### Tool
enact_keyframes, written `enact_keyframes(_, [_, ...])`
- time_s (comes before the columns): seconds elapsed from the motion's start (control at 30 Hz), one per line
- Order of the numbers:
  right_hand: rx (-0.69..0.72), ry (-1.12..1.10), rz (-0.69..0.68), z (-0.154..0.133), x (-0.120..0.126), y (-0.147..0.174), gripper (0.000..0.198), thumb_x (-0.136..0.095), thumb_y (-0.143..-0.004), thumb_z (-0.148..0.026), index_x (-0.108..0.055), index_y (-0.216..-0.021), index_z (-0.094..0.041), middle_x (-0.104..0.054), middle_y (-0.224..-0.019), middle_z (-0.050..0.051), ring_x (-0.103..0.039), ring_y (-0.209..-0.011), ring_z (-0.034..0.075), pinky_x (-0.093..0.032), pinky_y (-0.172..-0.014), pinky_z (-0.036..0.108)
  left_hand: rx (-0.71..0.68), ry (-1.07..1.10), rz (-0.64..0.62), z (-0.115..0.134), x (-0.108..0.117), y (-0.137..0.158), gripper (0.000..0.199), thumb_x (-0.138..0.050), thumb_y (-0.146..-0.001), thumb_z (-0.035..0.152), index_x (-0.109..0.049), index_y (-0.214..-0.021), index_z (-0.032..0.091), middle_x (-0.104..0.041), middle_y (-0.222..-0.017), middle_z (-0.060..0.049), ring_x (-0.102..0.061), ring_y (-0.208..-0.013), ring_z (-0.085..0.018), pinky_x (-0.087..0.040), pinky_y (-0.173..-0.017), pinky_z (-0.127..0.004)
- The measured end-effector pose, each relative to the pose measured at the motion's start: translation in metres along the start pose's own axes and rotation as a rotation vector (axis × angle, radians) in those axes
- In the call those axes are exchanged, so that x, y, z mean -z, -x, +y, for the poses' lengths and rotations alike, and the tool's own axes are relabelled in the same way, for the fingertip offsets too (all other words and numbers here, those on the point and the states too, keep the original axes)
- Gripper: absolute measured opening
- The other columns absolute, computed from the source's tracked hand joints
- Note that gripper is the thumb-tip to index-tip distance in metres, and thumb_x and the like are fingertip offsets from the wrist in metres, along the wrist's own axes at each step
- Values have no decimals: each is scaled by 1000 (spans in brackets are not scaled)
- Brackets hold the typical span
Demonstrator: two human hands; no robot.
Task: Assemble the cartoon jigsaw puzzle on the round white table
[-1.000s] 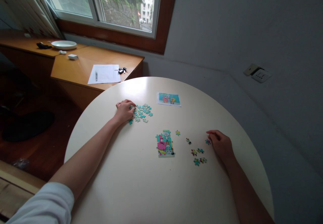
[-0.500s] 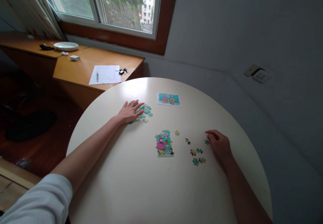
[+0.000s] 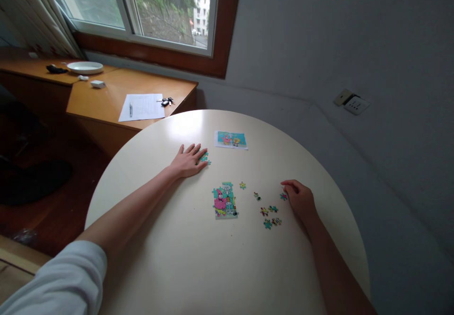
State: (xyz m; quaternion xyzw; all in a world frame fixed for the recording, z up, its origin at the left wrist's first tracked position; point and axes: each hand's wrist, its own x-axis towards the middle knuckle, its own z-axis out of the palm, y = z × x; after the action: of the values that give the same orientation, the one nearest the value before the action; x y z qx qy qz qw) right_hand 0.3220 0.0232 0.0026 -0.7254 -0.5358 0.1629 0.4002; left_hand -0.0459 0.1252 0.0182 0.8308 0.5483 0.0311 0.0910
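Left hand (image 3: 189, 163) spread over the pile (image 3: 205, 157), right hand (image 3: 301, 199) curled, can't tell if pinching; puzzle (image 3: 225, 202) well off the table (image 3: 198, 258) edge, roomy nearside.

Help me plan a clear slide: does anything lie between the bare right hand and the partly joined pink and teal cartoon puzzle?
Yes. Between the right hand and the puzzle lie a small pink jigsaw piece beside the hand, then a dark and pale piece. A cluster of multicoloured pieces lies slightly nearer the viewer.
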Motion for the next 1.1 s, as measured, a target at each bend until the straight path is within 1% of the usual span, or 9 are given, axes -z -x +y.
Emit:
enact_keyframes(0.23, [2,-13,6,1,0,0,28,-49,-63,-35,-68,-73,-17,-64,-60,4,-58,-57,18,-46,-59,31,-41,-7,-2,5,-4,22,64,-28,-92,58,-29,-149,28,-20,-158,-5,-16,-145,-28,-5,-115,-53])
enact_keyframes(0.43, [-1,3,11,0,0,2,30,-48,-62,-36,-68,-73,-17,-64,-61,5,-59,-59,19,-46,-61,32,-82,-28,-35,12,-5,50,64,-24,-93,57,-26,-150,27,-16,-158,-6,-14,-146,-27,-4,-116,-52])
enact_keyframes(0.53, [-10,5,4,-1,0,1,31,-47,-61,-36,-68,-73,-17,-64,-61,5,-59,-59,19,-46,-61,32,-98,-22,-27,15,-8,64,64,-24,-94,58,-27,-150,29,-18,-158,-5,-15,-146,-28,-4,-116,-51])
enact_keyframes(0.7, [-14,8,8,-2,0,1,30,-47,-62,-36,-68,-72,-17,-63,-61,5,-59,-59,19,-46,-61,32,-127,6,28,19,-12,80,58,-25,-95,55,-34,-146,30,-25,-157,-5,-20,-145,-27,-8,-116,-50])
enact_keyframes(0.77, [-14,9,3,-2,0,1,30,-47,-62,-35,-68,-73,-17,-64,-61,5,-59,-59,19,-45,-60,31,-119,60,37,19,-10,81,55,-24,-96,52,-40,-143,28,-31,-155,-5,-24,-143,-25,-10,-117,-49])
enact_keyframes(0.83, [-10,8,-3,-3,1,1,29,-48,-62,-35,-68,-73,-17,-64,-61,5,-58,-59,19,-45,-60,31,-106,146,68,18,-8,82,52,-25,-96,48,-45,-139,26,-39,-150,-6,-31,-140,-23,-13,-117,-48])
enact_keyframes(0.97, [-18,4,-2,-3,1,1,30,-48,-61,-36,-68,-73,-17,-62,-59,4,-57,-57,18,-44,-59,31,-111,296,188,14,-1,82,46,-28,-96,44,-53,-128,22,-53,-139,-8,-46,-130,-21,-19,-117,-47])
enact_keyframes(1.1, [-11,-11,-4,-1,1,0,30,-48,-61,-37,-67,-72,-17,-61,-58,4,-55,-57,18,-44,-60,32,-153,297,300,12,5,80,44,-29,-96,43,-57,-121,19,-58,-132,-11,-51,-125,-21,-20,-117,-49])
